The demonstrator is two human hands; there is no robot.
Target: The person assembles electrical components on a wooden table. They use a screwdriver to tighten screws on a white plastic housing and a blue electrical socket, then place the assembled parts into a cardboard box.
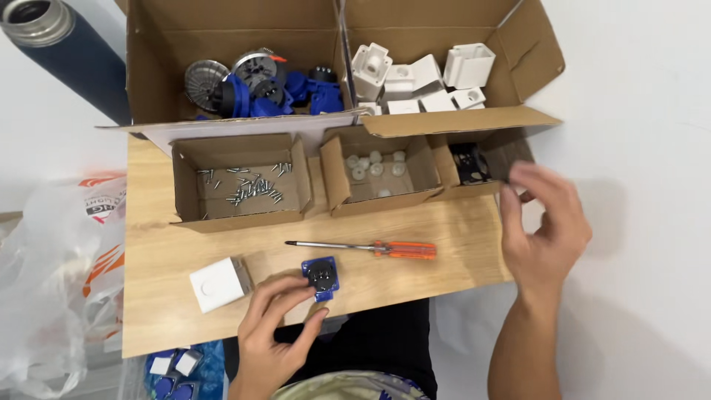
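Observation:
My left hand (270,330) grips a small blue and black socket part (321,277) at the front edge of the wooden board (170,296). A white cube-shaped housing (218,284) lies just left of it. An orange-handled screwdriver (370,247) lies on the board behind the part. My right hand (543,226) hovers at the board's right edge, fingers apart and holding nothing, next to a small cardboard box with a black part (468,164).
Small boxes hold screws (248,189) and white caps (376,167). A big carton (341,111) behind holds blue and metal parts (266,85) and white housings (422,78). A dark flask (63,48) lies top left, a plastic bag (52,274) at left.

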